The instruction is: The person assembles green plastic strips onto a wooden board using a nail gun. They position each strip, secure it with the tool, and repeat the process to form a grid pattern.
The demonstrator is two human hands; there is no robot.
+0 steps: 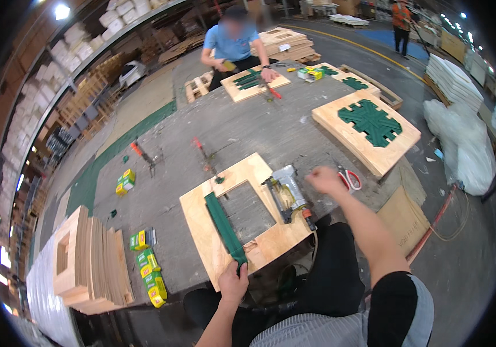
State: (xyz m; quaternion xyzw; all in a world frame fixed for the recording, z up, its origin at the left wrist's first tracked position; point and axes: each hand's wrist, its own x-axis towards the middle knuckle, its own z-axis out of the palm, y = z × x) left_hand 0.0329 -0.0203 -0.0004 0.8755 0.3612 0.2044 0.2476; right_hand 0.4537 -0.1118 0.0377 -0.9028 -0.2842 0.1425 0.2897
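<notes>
Green fabric strip (225, 228), one length, lies along the left side of the opening in one wooden frame (252, 168); the left hand (234, 284) pinches its near end. One nail gun (286, 186) rests on the frame's right side. Between it and one pair of scissors (349, 180), the right hand (324, 180) curls its fingers; whether they hold anything cannot be told. Several printed boxes (147, 261) sit on the scuffed grey table (173, 168). Beyond are one blue-shirted co-worker (230, 43) and warehouse shelves (77, 43).

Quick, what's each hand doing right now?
Left hand: closed, holding the green strap.
Right hand: near the scissors, loosely curled; can't tell if holding anything.
</notes>
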